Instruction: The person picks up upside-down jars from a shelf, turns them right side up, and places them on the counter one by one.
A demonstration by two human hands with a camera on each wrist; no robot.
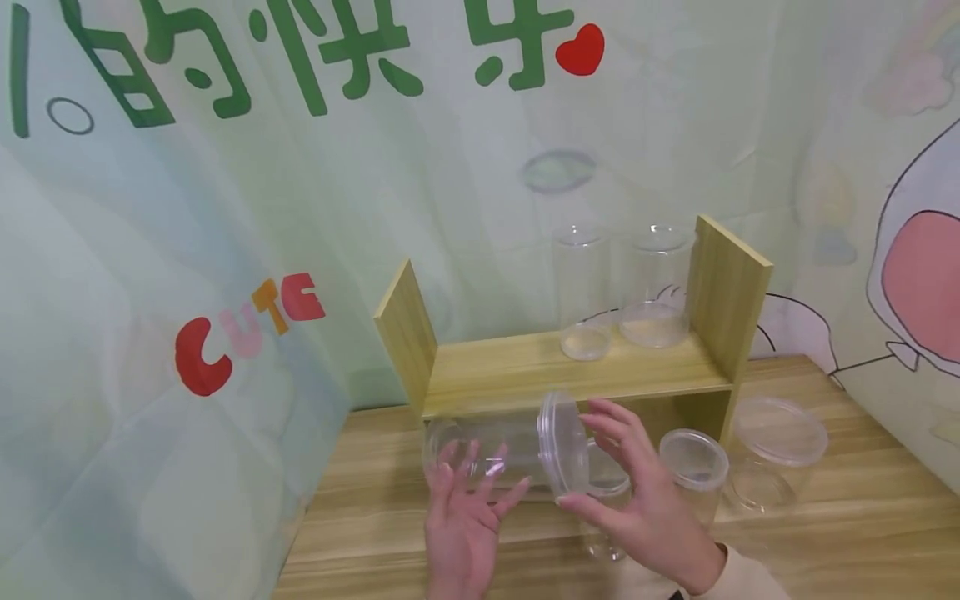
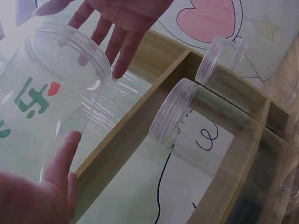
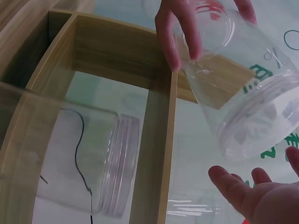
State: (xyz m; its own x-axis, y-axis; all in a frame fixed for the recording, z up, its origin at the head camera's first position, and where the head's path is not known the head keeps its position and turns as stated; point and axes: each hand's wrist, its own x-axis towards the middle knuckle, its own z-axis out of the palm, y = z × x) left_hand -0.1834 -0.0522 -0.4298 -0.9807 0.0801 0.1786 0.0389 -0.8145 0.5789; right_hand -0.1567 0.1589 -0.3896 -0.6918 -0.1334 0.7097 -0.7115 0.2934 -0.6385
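Observation:
A large clear plastic jar (image 1: pixel 487 450) lies on its side in the air in front of the shelf, its clear ridged lid end (image 1: pixel 553 442) facing right. My left hand (image 1: pixel 467 533) holds the jar's body from below, fingers spread along its wall; the right wrist view shows those fingers (image 3: pixel 187 28) and thumb on either side of the jar. My right hand (image 1: pixel 648 500) is at the lid end, thumb and fingers spread wide around it. In the right wrist view its fingertips (image 3: pixel 219 175) stand just off the lid.
A small wooden shelf (image 1: pixel 510 367) stands on the wood-grain table (image 1: pixel 337 492). On its upper board are a narrow clear jar (image 1: pixel 581 287) and a wider jar (image 1: pixel 656 287). Lidded jars, one smaller (image 1: pixel 693 467) and one large (image 1: pixel 780 437), stand right. A printed curtain (image 1: pixel 450 192) hangs behind.

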